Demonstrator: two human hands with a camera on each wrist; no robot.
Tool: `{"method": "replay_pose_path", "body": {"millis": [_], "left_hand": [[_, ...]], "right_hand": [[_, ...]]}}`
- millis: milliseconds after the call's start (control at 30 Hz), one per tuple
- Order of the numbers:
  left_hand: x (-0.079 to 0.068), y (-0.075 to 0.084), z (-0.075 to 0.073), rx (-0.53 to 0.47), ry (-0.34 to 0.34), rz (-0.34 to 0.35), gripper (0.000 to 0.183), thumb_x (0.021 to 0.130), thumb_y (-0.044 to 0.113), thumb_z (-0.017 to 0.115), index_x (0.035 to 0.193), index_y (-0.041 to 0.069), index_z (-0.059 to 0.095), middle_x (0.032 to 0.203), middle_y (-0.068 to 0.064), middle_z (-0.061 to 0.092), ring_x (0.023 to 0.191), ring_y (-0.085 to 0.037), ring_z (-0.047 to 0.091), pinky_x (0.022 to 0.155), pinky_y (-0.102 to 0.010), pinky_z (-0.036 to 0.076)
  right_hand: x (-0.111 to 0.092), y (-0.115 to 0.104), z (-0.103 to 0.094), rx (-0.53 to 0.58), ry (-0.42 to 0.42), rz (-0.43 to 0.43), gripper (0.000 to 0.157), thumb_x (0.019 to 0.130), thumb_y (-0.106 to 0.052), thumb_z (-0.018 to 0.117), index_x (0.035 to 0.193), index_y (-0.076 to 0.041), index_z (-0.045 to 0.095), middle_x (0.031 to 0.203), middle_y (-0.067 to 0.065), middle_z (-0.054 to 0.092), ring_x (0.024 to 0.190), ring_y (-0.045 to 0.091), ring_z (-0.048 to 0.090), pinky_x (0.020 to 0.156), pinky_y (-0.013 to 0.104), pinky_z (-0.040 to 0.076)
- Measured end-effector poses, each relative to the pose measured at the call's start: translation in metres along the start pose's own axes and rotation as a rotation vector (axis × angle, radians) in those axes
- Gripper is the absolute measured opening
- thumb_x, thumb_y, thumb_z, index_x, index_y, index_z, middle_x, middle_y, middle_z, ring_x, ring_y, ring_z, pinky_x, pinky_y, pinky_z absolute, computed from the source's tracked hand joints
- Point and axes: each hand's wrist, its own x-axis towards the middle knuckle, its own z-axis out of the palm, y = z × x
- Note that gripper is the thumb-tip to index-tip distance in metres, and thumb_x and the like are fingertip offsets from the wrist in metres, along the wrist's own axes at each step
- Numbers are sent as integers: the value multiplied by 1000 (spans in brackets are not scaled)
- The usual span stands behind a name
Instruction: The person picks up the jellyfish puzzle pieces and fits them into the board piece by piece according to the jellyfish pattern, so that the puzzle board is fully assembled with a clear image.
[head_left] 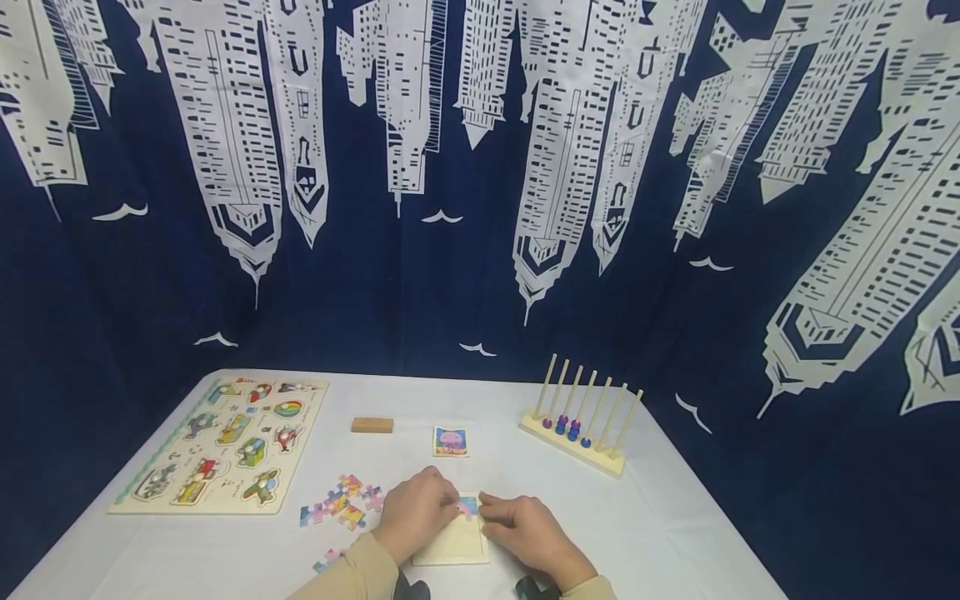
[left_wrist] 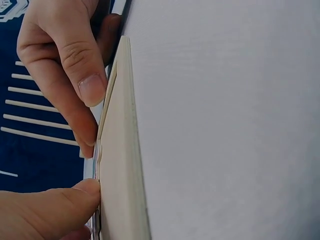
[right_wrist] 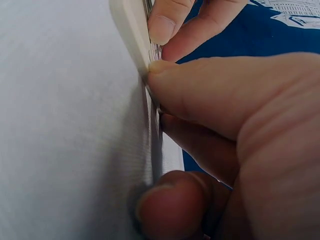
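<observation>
A shallow, pale wooden puzzle tray (head_left: 450,550) lies near the front of the table. Small pink-and-blue jigsaw pieces (head_left: 468,507) sit in its far right corner. Over that corner, my left hand (head_left: 418,510) pinches a jigsaw piece, mostly hidden under the fingertips; its thumb (left_wrist: 90,187) is low against the tray surface. My right hand (head_left: 528,532) rests at the tray's right edge, its thumb (right_wrist: 167,70) and extended index finger touching near the rim. Loose jigsaw pieces (head_left: 341,504) lie in a heap left of the tray.
A wooden picture puzzle board (head_left: 292,454) lies at the left. Behind the tray are a wooden block (head_left: 372,425) and a small picture card (head_left: 450,442). A peg rack (head_left: 570,446) with beads stands at back right. More pieces (head_left: 328,560) lie by the left sleeve.
</observation>
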Motion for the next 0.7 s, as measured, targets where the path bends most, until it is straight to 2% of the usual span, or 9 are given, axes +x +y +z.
{"method": "replay_pose_path", "body": {"millis": [300, 700], "left_hand": [[1, 0, -1, -20, 7, -50, 17, 79, 32, 88, 75, 24, 73, 79, 12, 56, 62, -5, 51, 54, -28, 45], [-4, -5, -9, -50, -14, -41, 11, 80, 30, 84, 82, 24, 75, 83, 10, 60, 65, -7, 55, 56, -29, 46]], "right_hand": [[1, 1, -2, -4, -26, 3, 33, 91, -33, 76, 120, -17, 77, 137, -2, 67, 126, 30, 65, 104, 57, 48], [1, -3, -1, -7, -39, 4, 33, 90, -34, 76, 119, -17, 77, 136, -2, 67, 125, 30, 65, 103, 58, 48]]}}
